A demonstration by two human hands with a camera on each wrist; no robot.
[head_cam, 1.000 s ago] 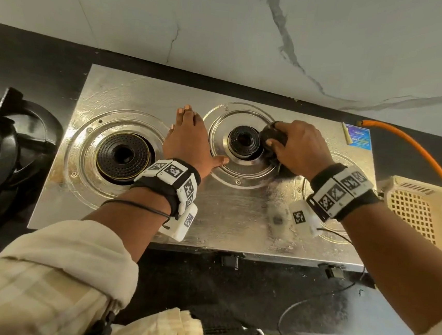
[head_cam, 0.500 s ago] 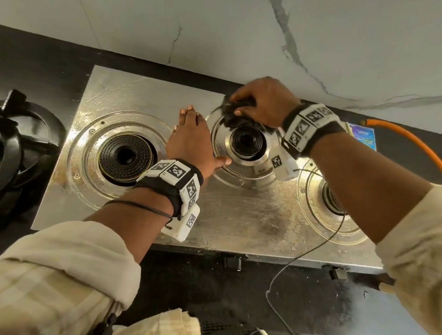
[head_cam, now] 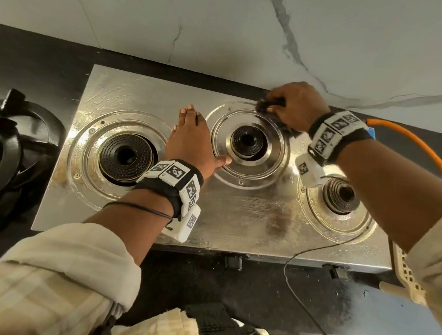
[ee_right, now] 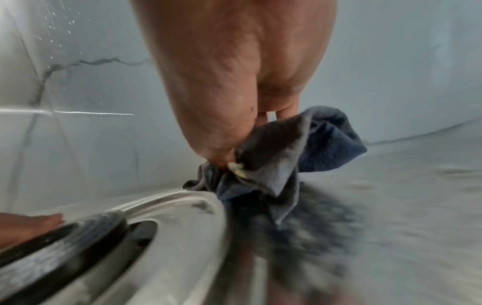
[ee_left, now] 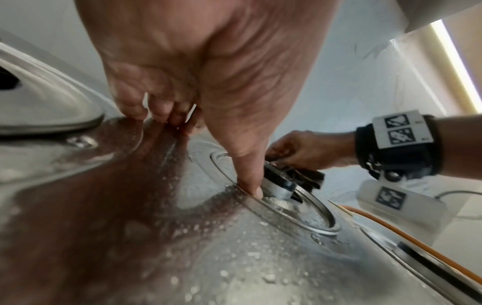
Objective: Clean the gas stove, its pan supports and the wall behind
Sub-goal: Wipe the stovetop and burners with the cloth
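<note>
The steel gas stove lies on a black counter, wet with droplets, its three burners bare. My right hand grips a dark blue-grey cloth and presses it on the stove top at the back right rim of the middle burner. The cloth hangs bunched under my fingers in the right wrist view. My left hand lies flat on the stove between the left burner and the middle one, fingers straight, thumb on the ring's edge. The marble wall rises behind.
Black pan supports are stacked on the counter left of the stove. An orange gas hose runs off to the right behind my right arm. A cream plastic basket stands at the stove's right end. Two knobs stick out of the front.
My right hand with the cloth has swept round the middle burner, from its right side to the back, and now sits at the back right. The left hand has stayed put.
</note>
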